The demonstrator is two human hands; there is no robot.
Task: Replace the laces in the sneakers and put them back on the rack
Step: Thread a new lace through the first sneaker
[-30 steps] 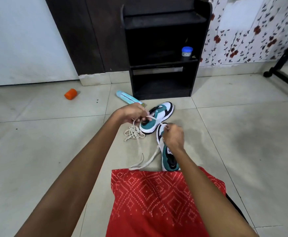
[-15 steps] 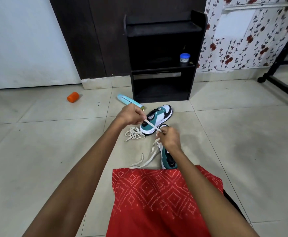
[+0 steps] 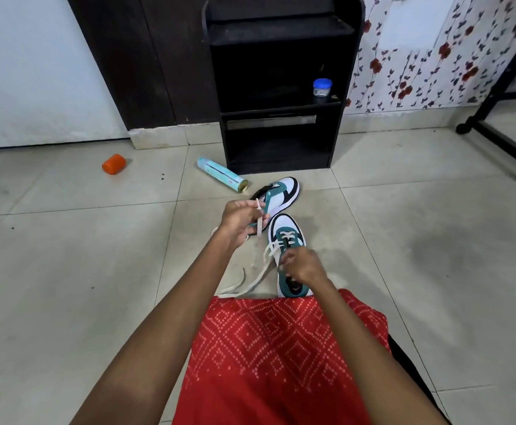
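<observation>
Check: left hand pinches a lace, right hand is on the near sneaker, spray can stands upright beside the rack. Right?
No: the head view shows the spray can lying on its side beside the rack. The rest holds.

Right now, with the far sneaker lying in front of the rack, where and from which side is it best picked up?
Likely the heel collar of the far sneaker, from above on the person's side. Its toe points toward the rack and its opening faces back near the left hand, so fingers can hook inside; the smooth rounded toe offers little hold.
</observation>
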